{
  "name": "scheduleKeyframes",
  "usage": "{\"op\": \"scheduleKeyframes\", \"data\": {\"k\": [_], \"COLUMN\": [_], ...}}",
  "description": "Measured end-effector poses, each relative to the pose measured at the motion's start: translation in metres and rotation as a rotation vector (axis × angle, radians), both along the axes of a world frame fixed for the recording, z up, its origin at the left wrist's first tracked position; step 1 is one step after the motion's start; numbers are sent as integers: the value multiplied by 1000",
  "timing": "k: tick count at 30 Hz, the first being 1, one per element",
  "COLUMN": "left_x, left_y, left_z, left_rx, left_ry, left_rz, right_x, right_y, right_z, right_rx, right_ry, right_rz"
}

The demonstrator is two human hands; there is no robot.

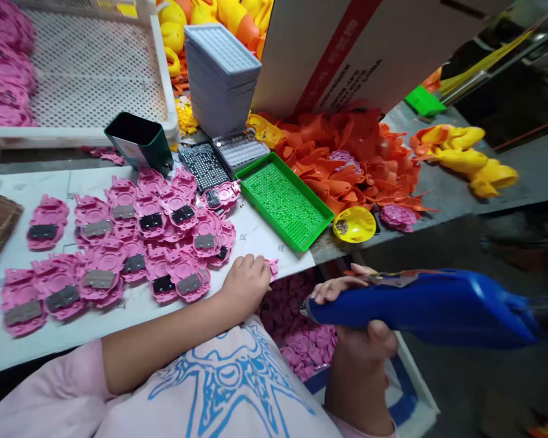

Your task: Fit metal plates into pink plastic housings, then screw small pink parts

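In my right hand (pixel 342 298) is a blue electric screwdriver (pixel 420 307), its metal nose pointing left and its body stretching away to the right. The fingers wrap round it near the front. My left hand (pixel 247 281) rests at the table's front edge, its fingers curled over a small pink plastic part (pixel 273 267); most of that part is hidden. Left of this hand lie several pink plastic housings (pixel 189 277) with grey or black plates. A green perforated tray (pixel 285 201) of small bits sits beyond, beside a yellow bowl (pixel 355 224) holding tiny metal pieces.
Below the table edge, a bin (pixel 418 389) holds many pink parts (pixel 301 340). Orange parts (pixel 360 158) are heaped at the back, near a large carton (pixel 338 55). Stacked grey trays (pixel 221 79), a dark green container (pixel 139 143) and a white crate (pixel 95 67) stand further left.
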State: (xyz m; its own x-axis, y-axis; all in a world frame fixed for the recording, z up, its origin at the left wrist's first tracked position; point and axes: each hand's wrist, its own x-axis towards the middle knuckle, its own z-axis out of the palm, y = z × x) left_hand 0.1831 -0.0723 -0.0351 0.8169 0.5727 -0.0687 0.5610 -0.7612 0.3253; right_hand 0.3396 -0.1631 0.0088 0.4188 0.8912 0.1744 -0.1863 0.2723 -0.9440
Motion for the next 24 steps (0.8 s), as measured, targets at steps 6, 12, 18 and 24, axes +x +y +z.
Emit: {"op": "scheduleKeyframes", "data": {"k": [6, 12, 18, 24], "left_x": [11, 13, -38, -86], "left_y": [1, 4, 27, 51], "left_z": [8, 26, 58, 65], "left_rx": [-40, -74, 79, 131], "left_ry": [30, -33, 58, 36], "left_rz": [-52, -198, 285, 403], "right_x": [2, 9, 18, 17], "right_y": [10, 6, 7, 28], "right_z": [9, 10, 7, 10], "right_rx": [-72, -63, -52, -90], "right_ry": [15, -12, 15, 35], "right_rz": [-36, -62, -145, -150]}}
